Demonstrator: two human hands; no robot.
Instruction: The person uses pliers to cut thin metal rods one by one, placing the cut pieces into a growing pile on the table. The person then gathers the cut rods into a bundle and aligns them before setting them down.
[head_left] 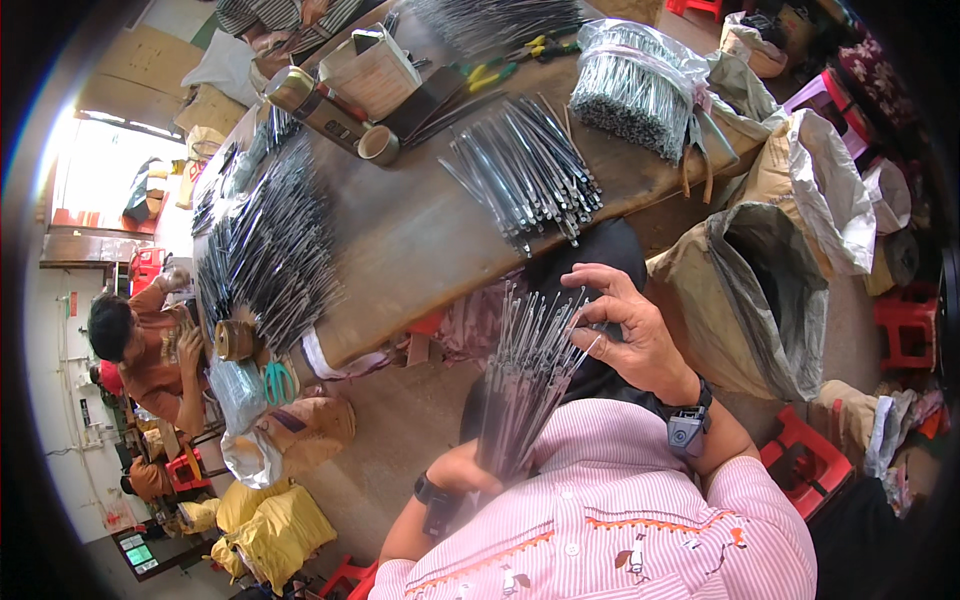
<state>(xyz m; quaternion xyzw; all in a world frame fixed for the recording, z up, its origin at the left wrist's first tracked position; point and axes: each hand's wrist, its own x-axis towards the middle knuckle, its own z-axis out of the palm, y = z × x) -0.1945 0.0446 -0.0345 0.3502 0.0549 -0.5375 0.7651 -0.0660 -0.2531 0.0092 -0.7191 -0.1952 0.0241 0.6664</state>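
My left hand (pixel 467 468) is closed round the lower part of a bundle of thin metal rods (pixel 520 370), held upright in front of my chest. The rods fan out at the top, and many end in small loops or knobs. What looks like clear plastic film wraps the lower part of the bundle. My right hand (pixel 637 338) is at the bundle's upper right edge, fingers curled, with thumb and fingertip pinched at the end of one rod. Beyond the bundle, a loose pile of similar rods (pixel 530 170) lies at the table's near edge.
The brown table (pixel 400 270) also bears a dark rod heap (pixel 275 235), a plastic-wrapped rod bundle (pixel 640 85), a tape roll (pixel 379 145), a box (pixel 368 78) and pliers (pixel 488 76). Open sacks (pixel 750 300) stand at right, a red stool (pixel 808 460) beside me. Co-workers sit left and opposite.
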